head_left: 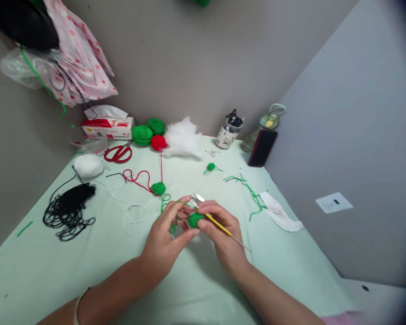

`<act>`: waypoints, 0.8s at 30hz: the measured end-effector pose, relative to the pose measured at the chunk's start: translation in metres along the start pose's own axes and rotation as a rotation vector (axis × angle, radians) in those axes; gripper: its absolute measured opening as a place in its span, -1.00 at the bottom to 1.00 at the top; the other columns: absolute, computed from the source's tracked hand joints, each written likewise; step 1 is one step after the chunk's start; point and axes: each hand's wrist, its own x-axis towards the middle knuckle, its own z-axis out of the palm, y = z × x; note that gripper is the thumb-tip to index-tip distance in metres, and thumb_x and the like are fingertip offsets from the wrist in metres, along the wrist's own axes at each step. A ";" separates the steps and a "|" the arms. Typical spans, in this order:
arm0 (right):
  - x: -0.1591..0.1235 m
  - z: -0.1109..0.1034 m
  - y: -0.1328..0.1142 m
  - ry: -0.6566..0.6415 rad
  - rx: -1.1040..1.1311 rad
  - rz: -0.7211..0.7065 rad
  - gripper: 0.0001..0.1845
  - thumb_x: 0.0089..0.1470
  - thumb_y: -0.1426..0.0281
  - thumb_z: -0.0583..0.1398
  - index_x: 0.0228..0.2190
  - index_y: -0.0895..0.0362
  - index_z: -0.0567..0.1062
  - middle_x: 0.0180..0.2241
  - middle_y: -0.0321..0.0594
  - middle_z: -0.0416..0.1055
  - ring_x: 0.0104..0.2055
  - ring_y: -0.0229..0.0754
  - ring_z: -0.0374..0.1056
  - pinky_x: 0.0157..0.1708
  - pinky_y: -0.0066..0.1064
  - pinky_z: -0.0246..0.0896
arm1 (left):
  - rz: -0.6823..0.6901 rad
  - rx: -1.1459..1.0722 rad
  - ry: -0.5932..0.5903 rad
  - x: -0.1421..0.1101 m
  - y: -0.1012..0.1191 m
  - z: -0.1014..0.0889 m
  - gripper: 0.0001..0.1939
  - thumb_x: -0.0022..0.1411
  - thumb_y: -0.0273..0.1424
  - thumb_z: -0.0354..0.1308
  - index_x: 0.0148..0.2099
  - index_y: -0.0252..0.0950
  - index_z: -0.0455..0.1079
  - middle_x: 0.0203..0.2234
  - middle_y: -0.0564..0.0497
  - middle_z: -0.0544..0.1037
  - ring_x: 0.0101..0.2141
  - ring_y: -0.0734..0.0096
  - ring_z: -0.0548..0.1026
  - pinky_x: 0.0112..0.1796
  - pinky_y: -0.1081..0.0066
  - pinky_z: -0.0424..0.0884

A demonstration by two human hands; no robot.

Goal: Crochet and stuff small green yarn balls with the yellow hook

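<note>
Between my two hands is a small green crochet piece (195, 220), rounded in shape. My left hand (167, 239) pinches its left side, with green yarn (172, 227) running by the fingers. On the right, my right hand (225, 234) grips the piece between thumb and fingers. That same hand also holds a crochet hook (218, 224) with a yellow handle, its metal tip pointing up and left. A small silvery tool (198, 197), perhaps thread snips, shows just beyond the fingertips. Past my left hand lies a green yarn ball (158, 188) with loose loops.
Red scissors (118, 154), a tissue box (108, 127), green yarn balls (142, 135), a red ball (159, 142) and white stuffing (182, 139) line the back. Black yarn (69, 210) lies left. A phone (263, 148) leans on a bottle at right, beyond green scraps (253, 197) and white cloth (280, 213).
</note>
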 end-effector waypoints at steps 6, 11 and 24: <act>0.002 -0.002 -0.001 -0.039 -0.264 -0.131 -0.88 0.23 0.33 0.31 -0.18 -0.06 0.65 -0.18 -0.18 0.52 -0.08 -0.13 0.44 -0.11 -0.31 0.41 | -0.234 -0.251 0.065 0.001 0.000 0.005 -0.39 0.01 -0.30 0.47 0.12 -0.21 0.44 -0.28 0.02 0.47 -0.24 0.31 0.48 -0.16 0.32 0.48; 0.005 -0.005 0.004 -0.107 -0.465 -0.223 -0.77 0.33 0.37 0.20 -0.03 -0.03 0.60 -0.17 -0.15 0.48 -0.11 -0.16 0.43 -0.14 -0.35 0.44 | -0.292 -0.364 0.030 -0.001 -0.021 -0.001 -0.35 0.11 -0.29 0.48 0.24 -0.13 0.42 -0.21 0.03 0.51 -0.24 0.40 0.51 -0.14 0.41 0.50; 0.015 -0.014 0.016 -0.163 -0.594 -0.232 -0.64 0.32 0.40 0.21 0.12 0.00 0.49 -0.12 -0.14 0.54 -0.06 -0.15 0.48 -0.07 -0.38 0.48 | -0.333 -0.503 -0.084 0.011 -0.035 -0.012 -0.42 0.13 -0.39 0.48 0.19 0.03 0.48 -0.22 0.10 0.59 -0.20 0.47 0.58 -0.09 0.52 0.48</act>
